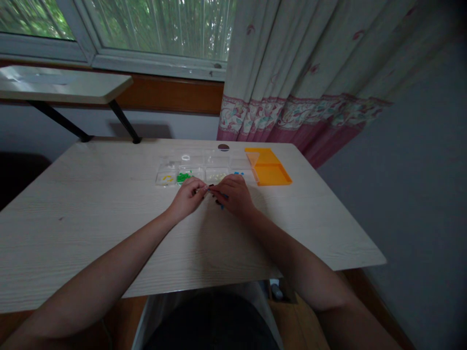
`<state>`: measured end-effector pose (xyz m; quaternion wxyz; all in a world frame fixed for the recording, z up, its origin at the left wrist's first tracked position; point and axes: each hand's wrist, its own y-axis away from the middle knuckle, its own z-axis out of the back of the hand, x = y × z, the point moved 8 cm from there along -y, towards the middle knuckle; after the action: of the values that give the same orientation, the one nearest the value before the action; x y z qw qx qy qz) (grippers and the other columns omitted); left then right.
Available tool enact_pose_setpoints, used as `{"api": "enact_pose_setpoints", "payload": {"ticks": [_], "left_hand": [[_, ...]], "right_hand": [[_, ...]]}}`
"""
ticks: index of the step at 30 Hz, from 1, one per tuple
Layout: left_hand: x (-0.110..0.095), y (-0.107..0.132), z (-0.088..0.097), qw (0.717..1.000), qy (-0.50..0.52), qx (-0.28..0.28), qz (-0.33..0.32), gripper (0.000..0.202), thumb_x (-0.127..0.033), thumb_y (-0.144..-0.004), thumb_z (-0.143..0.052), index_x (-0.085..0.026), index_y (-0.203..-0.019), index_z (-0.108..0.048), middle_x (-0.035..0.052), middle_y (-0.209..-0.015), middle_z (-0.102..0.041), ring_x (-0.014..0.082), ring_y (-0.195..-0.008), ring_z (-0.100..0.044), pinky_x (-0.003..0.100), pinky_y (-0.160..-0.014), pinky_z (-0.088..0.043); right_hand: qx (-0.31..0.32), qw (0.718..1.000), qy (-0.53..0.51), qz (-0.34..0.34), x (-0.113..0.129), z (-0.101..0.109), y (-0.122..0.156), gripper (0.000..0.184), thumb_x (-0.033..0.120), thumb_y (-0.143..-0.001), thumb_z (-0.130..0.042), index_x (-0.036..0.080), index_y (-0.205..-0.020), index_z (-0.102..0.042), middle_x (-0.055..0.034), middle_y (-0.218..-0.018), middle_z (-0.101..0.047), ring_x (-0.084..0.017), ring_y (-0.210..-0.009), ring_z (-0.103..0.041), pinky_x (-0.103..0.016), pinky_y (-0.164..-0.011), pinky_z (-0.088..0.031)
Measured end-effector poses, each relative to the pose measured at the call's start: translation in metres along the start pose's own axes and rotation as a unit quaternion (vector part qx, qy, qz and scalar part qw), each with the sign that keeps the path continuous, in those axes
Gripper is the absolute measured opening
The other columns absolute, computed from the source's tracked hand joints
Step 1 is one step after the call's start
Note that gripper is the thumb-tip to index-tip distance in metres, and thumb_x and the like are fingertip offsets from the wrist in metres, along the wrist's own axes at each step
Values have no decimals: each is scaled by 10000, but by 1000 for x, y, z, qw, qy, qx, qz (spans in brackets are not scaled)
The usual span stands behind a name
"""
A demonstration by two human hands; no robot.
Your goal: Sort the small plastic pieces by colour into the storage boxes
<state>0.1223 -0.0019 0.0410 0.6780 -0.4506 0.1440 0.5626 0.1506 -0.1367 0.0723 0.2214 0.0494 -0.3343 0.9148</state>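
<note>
My left hand [188,197] and my right hand [235,195] meet just in front of a clear compartment box, fingertips pinched together. Between them shows a small dark piece [211,185], too small to name. Below the right fingers are more tiny dark bits and a small blue piece [222,207]; whether these are held or lie on the table I cannot tell. In the clear compartment box [167,165], small yellow pieces [167,178], green pieces [184,176], pale pieces [218,177] and blue pieces [239,173] sit in separate front compartments. The right hand partly hides the box's front.
An open orange case [272,167] lies at the box's right end. The pale wooden table [109,194] has a dark round spot [224,147] near its back edge. A raised shelf [62,85] on black legs stands back left. A curtain [292,97] hangs behind.
</note>
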Motion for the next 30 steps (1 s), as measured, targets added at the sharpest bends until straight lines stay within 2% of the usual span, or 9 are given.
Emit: {"api": "enact_pose_setpoints", "payload": {"ticks": [6,12,14,17,20,22,25,30], "left_hand": [[-1,0,-1,1000,-6,3,-11,321,-408,-955,-472,-197,-752,-605,41,-804,-603,181,-840,-552,343,-809,-448],[-3,2,-2,1000,-13,8,-17,289,-401,-951,-483,-198,-832,-650,52,-839,-619,190,-863,-556,348,-817,-445],[-6,2,0,1000,-12,1,-23,267,-379,-951,-486,-198,-882,-670,56,-854,-624,194,-874,-559,354,-824,-442],[-9,3,0,999,-16,-2,-36,244,-336,-947,-490,-198,-945,-691,58,-866,-624,197,-874,-557,365,-835,-435],[-11,4,0,999,-27,5,-40,234,-314,-940,-501,-200,-992,-698,59,-883,-621,200,-887,-550,373,-853,-428],[-11,5,-1,999,-32,10,-43,227,-306,-936,-508,-203,-1013,-695,59,-902,-624,204,-911,-546,377,-871,-423],[-11,6,-1,998,-39,17,-49,216,-313,-932,-522,-212,-1022,-691,59,-928,-634,209,-940,-544,382,-894,-416],[-13,5,-2,997,-45,19,-55,205,-304,-935,-519,-214,-1020,-682,60,-959,-647,212,-958,-544,387,-905,-411]], "right_hand": [[0,1000,6,0,2,1,-1,214,365,-959,-560,254,-968,-743,-35,-846,-715,-201,-886,-591,-364,-900,-373],[6,1000,17,-3,-2,2,-2,224,350,-961,-545,244,-932,-740,-40,-852,-714,-199,-879,-593,-367,-895,-373],[-10,999,30,-27,-15,9,-2,219,352,-954,-550,247,-912,-737,-38,-863,-713,-203,-887,-589,-372,-896,-366],[-52,992,53,-102,-48,22,1,230,360,-953,-542,241,-913,-735,-35,-872,-713,-214,-900,-584,-368,-875,-368],[-113,973,71,-190,-86,38,8,274,351,-961,-506,212,-908,-736,-56,-915,-720,-224,-923,-584,-364,-877,-377],[-124,963,78,-228,-104,42,13,287,347,-955,-500,191,-924,-738,-73,-945,-720,-231,-930,-584,-363,-877,-382],[-101,954,103,-264,-119,39,17,279,345,-939,-508,195,-938,-744,-73,-964,-719,-243,-957,-568,-373,-888,-365],[-26,946,166,-276,-118,26,19,282,355,-932,-508,221,-913,-756,-73,-981,-708,-272,-1003,-518,-420,-907,-306]]}}
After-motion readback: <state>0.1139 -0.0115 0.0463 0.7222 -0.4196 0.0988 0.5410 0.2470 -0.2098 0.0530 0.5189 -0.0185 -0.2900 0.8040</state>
